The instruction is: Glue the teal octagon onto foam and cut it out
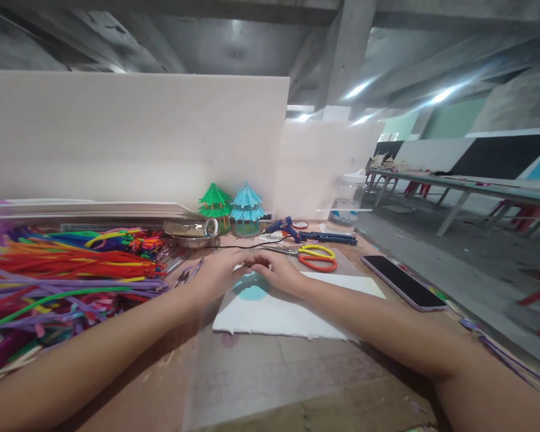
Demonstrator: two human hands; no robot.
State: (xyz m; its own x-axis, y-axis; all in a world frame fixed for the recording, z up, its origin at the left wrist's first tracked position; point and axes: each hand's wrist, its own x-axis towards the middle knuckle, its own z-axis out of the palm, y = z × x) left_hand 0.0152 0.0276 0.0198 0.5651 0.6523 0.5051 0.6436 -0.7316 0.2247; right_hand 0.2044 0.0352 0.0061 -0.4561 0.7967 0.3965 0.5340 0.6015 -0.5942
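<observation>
My left hand (221,271) and my right hand (276,271) meet fingertip to fingertip at the middle of the table. Both have their fingers curled in, and whatever they hold between them, if anything, is hidden. Just below them a flat light-blue shape (251,292) lies on a white foam sheet (292,315) with ragged edges. Past my right hand rest scissors with one yellow and one red handle (317,258). A blue glue gun (282,227) lies farther back. Behind the hands stand a green tiered paper-roof model (215,203) and a light-blue one (247,204).
Bundles of colourful pipe cleaners (72,264) cover the left side. A metal bowl (191,237) with a tape roll (211,227) sits behind my left hand. To the right are a phone (402,281), a dark blue tool (328,238) and a clear plastic jar (345,201). White panels (135,138) rise behind.
</observation>
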